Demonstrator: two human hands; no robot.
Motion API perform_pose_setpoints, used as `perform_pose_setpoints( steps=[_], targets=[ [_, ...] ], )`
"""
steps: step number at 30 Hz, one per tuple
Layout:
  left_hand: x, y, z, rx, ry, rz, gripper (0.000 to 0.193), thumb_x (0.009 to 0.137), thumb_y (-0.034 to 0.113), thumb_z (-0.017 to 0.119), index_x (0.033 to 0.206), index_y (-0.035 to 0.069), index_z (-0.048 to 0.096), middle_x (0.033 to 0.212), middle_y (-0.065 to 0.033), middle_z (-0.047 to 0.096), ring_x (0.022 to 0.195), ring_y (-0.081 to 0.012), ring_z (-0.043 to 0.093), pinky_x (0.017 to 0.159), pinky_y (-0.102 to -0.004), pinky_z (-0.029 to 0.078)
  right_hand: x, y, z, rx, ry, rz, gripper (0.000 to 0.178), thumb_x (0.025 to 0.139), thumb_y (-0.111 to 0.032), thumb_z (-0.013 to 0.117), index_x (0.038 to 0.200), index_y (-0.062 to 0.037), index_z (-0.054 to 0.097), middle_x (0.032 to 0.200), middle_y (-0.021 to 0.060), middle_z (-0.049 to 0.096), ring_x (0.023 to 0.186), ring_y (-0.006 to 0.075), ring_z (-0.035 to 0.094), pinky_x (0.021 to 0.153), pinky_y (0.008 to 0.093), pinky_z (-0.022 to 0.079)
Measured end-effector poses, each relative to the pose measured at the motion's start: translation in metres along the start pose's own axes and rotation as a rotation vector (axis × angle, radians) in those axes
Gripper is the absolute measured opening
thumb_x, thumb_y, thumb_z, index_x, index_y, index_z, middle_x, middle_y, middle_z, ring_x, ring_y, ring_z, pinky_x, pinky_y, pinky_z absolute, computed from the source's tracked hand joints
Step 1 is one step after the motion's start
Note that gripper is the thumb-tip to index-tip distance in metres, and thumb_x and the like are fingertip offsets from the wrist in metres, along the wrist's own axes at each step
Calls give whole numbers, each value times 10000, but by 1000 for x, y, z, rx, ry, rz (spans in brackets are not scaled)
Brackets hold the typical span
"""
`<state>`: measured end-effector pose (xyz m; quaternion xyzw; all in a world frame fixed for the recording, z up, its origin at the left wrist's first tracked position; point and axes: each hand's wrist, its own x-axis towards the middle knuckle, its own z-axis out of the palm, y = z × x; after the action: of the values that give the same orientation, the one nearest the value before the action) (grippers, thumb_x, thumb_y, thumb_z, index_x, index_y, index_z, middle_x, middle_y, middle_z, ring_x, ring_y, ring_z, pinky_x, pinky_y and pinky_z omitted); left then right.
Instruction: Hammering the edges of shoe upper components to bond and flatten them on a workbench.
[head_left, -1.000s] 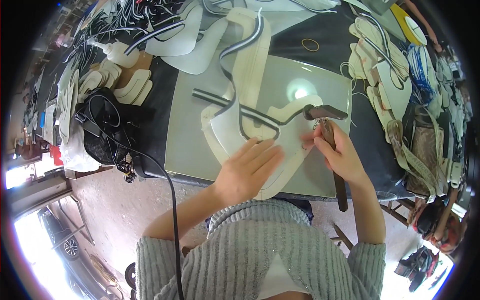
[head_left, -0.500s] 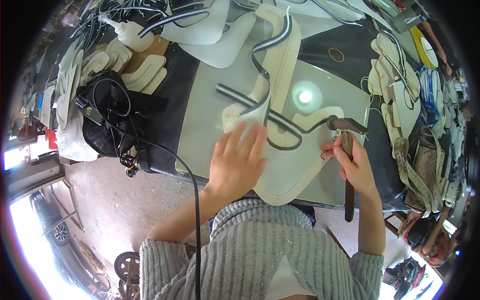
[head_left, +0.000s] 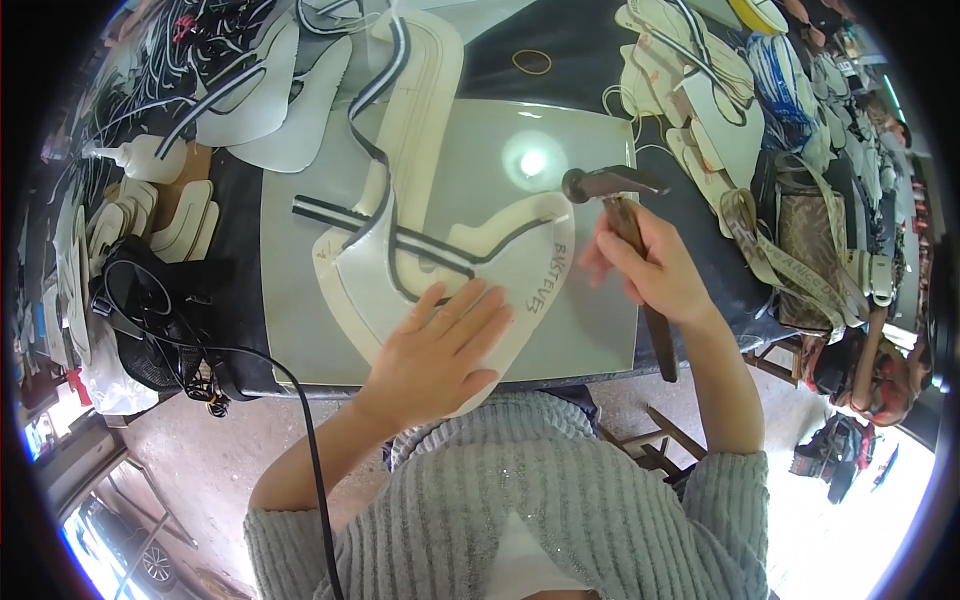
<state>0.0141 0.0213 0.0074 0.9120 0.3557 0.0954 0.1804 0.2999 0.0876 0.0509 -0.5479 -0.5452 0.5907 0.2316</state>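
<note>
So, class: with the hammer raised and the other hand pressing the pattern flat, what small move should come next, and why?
Probably a short tap down: the right hand holds the hammer just above the cream pattern piece, near the striped trim, while the left hand pins it flat.

A cream, curved flat pattern piece (head_left: pixel 520 262) edged with dark striped trim (head_left: pixel 400 240) lies flat on the pale glass slab (head_left: pixel 290 300), while a dark-headed hammer (head_left: pixel 615 190) with a wooden handle is held tilted just above the piece's right edge
</note>
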Motion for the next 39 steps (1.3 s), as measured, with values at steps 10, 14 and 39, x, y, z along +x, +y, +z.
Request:
perform_pose_setpoints(
  steps=[10,14,39],
  targets=[
    [48,-10,-12,-412,431,-232,482,751,6,771,1194,-23,581,1093,-142,678,971,-333,657,846,-408,529,-34,-7,13,-918,6,-260,324,975,-335,578,876,-42,482,715,142,646,647,358,644,560,438,515],
    [64,-17,8,-174,416,-188,582,759,123,810,1252,-11,532,1140,-141,668,1023,-319,624,880,-398,484,-23,-4,26,-1043,-1,-154,319,979,-328,560,892,-24,517,643,147,629,612,359,653,534,452,509],
    [109,-9,-13,-330,200,-414,370,766,16,698,1096,-1,532,887,-109,663,752,-239,637,706,-350,518,-6,-3,11,-1000,-1,-156,286,958,-270,577,909,7,526,712,208,643,686,408,655,602,504,505]
  ],
)
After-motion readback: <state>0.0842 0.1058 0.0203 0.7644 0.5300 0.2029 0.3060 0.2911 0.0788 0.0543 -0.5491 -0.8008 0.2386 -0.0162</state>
